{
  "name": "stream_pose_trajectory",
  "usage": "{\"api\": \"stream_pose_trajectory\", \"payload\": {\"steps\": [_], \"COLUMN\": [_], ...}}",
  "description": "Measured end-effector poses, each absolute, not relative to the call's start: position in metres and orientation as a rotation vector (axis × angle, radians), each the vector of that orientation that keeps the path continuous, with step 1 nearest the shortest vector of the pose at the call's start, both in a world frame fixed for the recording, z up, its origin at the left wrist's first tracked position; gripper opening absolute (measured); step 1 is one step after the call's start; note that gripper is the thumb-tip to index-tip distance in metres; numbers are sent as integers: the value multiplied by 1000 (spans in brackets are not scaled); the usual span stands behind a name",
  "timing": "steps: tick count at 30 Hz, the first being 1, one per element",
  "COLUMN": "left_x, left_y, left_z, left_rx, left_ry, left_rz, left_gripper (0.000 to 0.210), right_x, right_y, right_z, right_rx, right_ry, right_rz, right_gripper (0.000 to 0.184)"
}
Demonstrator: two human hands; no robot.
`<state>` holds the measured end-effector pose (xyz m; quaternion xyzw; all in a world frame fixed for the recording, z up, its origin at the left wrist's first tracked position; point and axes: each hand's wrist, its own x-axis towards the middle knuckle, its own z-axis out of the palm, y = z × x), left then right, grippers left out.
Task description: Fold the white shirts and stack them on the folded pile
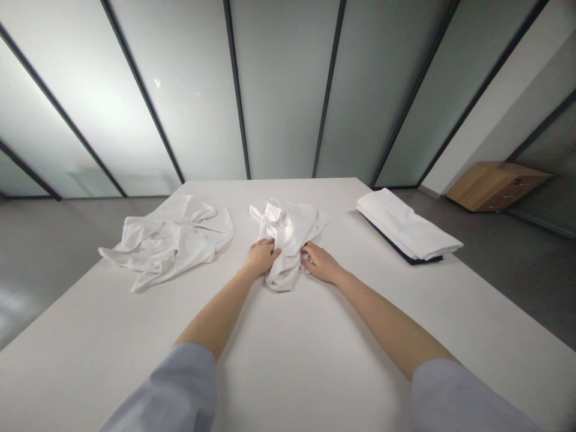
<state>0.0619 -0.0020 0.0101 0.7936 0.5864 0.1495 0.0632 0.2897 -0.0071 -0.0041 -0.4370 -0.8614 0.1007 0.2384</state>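
A crumpled white garment (290, 225) lies bunched in the middle of the table, its exact kind hidden by the folds. At its left side my left hand (262, 257) is closed on the fabric, the thumb pointing inward. My right hand (320, 262) grips the opposite side, with its fingertips partly tucked into the folds. A narrow part of the cloth hangs toward me between both hands and rests on the tabletop.
The white table (315, 354) stretches ahead to a frosted glass partition (283, 90). On the left lies another rumpled white garment (175, 240). Folded white cloths (405, 225) sit over a dark folded piece (423, 261) near the right edge. A wooden cabinet (490, 185) stands beyond.
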Motion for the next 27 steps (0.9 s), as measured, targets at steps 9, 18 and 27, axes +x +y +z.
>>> {"api": "stream_pose_trajectory", "payload": {"steps": [9, 18, 27], "left_x": [57, 30, 41], "left_y": [4, 9, 6], "left_z": [10, 11, 13], "left_rx": [2202, 1944, 2201], "left_ry": [1990, 2315, 1869], "left_rz": [513, 732, 781], "left_gripper": [43, 46, 39], "right_x": [291, 315, 319], "right_y": [-10, -9, -3], "right_z": [9, 19, 12], "right_rx": [-1444, -1866, -1609], "right_ry": [-2627, -2384, -2357], "right_rz": [2, -57, -66], "right_gripper": [38, 47, 29]}}
